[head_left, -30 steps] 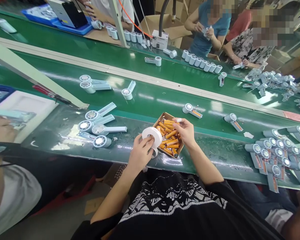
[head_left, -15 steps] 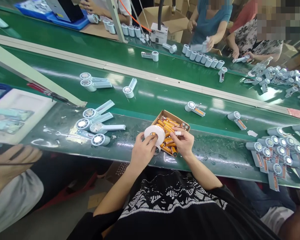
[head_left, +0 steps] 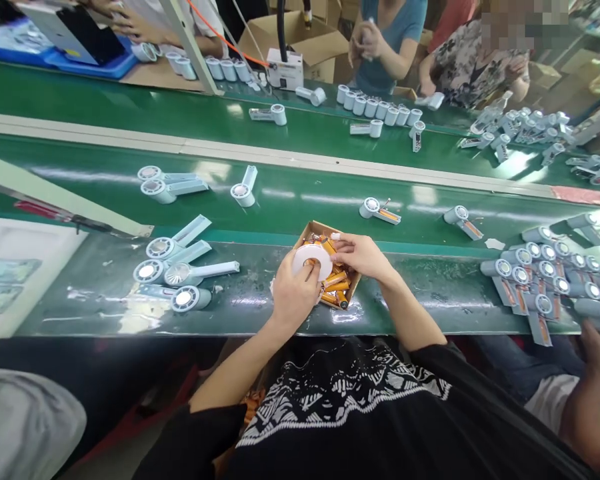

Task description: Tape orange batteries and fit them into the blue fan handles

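Observation:
My left hand (head_left: 293,293) is closed around a white roll of tape (head_left: 312,261), held over a small cardboard box (head_left: 314,233) full of orange batteries (head_left: 336,280). My right hand (head_left: 361,256) hovers over the box with its fingers pinched at the edge of the roll; a white cot covers one fingertip. What the pinch holds is too small to make out. The box sits on the near green bench strip (head_left: 250,297).
Pale blue handheld fan bodies lie to the left (head_left: 177,267) and in a heap at right (head_left: 545,273). More fans ride the green conveyor (head_left: 300,180). Other people work across the line and beside me; a neighbour's hand (head_left: 597,347) is at right.
My right hand came down from the far box edge to the tape roll. The left hand lifted the roll slightly over the box. The view shifted left.

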